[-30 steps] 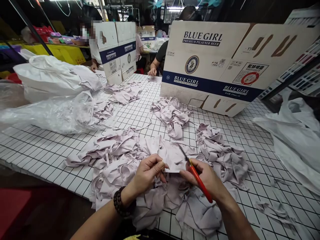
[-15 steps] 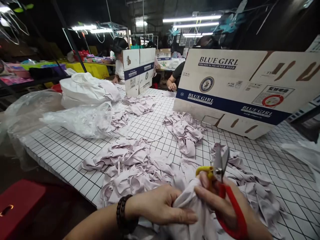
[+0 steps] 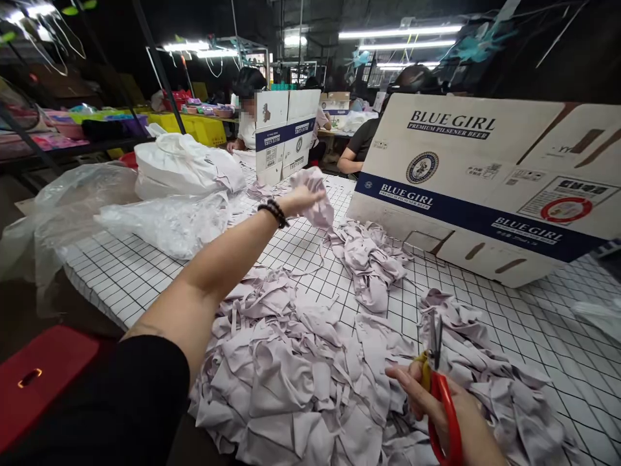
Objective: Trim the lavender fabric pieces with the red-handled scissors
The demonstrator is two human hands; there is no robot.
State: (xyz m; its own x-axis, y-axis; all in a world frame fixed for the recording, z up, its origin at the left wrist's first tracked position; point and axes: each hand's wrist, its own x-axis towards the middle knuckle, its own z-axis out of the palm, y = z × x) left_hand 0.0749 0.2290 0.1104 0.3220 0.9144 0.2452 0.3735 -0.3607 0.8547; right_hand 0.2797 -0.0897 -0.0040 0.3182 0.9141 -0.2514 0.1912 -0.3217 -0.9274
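My left hand point(image 3: 301, 200), on the outstretched arm with a dark bead bracelet point(image 3: 274, 212), grips a pale lilac piece of fabric point(image 3: 320, 210) over the far part of the table. Its grip is partly covered by the cloth. Scissors point(image 3: 449, 414) with red and yellow handles rest in my right hand point(image 3: 451, 404), blades pointing up and away. In front of me spreads a big heap of lilac fabric pieces point(image 3: 295, 369). Beyond it lies a smaller pile point(image 3: 371, 262), and another pile point(image 3: 504, 369) sits right of the scissors.
A large Blue Girl carton point(image 3: 451, 152) stands on the grid-patterned table point(image 3: 160, 272) at right, a smaller carton point(image 3: 286, 139) farther back. Clear plastic bags point(image 3: 165, 223) and a white sack point(image 3: 179, 165) lie left. Co-workers sit across the table. A red box point(image 3: 53, 369) is low left.
My left hand has moved from the near heap far forward, carrying a lilac fabric piece. My right hand has come off the cloth and still has the scissors. The view has shifted slightly left.
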